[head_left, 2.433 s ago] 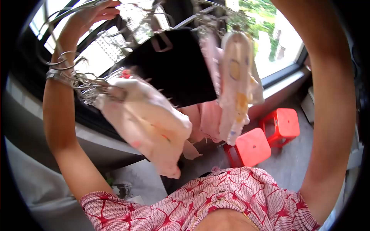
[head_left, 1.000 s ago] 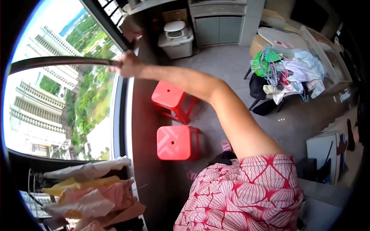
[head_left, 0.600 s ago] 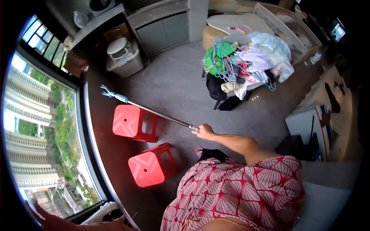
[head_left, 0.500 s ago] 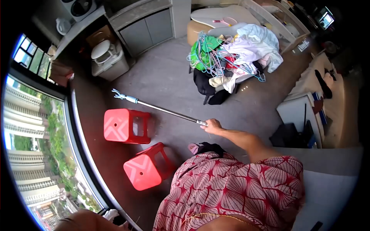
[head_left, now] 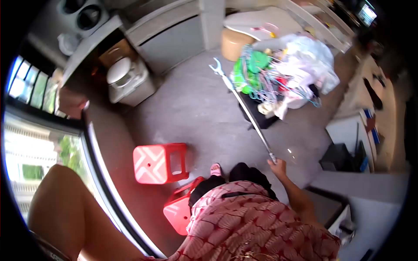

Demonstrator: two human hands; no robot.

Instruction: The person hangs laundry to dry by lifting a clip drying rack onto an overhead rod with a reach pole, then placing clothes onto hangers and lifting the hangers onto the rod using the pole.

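"What's in your hands?"

"My right hand [head_left: 277, 166] is closed around the lower end of a metal clothes pole [head_left: 254, 119]. The pole slants up over the floor [head_left: 196, 104], its pale blue fork [head_left: 216, 67] just beside the heaped laundry [head_left: 300, 74]; I can't tell if they touch. My left arm [head_left: 87, 213] is bent by the window [head_left: 32, 163], but its hand is out of view, so I can't tell how it is."

"What's in the laundry?"

"Green, white and pale blue cloth, tangled with blue and pink hangers [head_left: 270, 93]."

"Any containers?"

"A pale lidded bin [head_left: 130, 89] by the wall, its inside hidden, with a cardboard box [head_left: 115, 52] behind it. Past the laundry, an open framed crate [head_left: 315, 27] holds small things too blurred to name. It's near the white tabletop [head_left: 261, 19], where a pink racket [head_left: 264, 29] lies."

"And nearer you?"

"Two red stools, one [head_left: 149, 169] upright beyond the other [head_left: 179, 215], which my clothes partly hide. At my right, a dark bin [head_left: 337, 156] stands against a white cabinet [head_left: 348, 130]."
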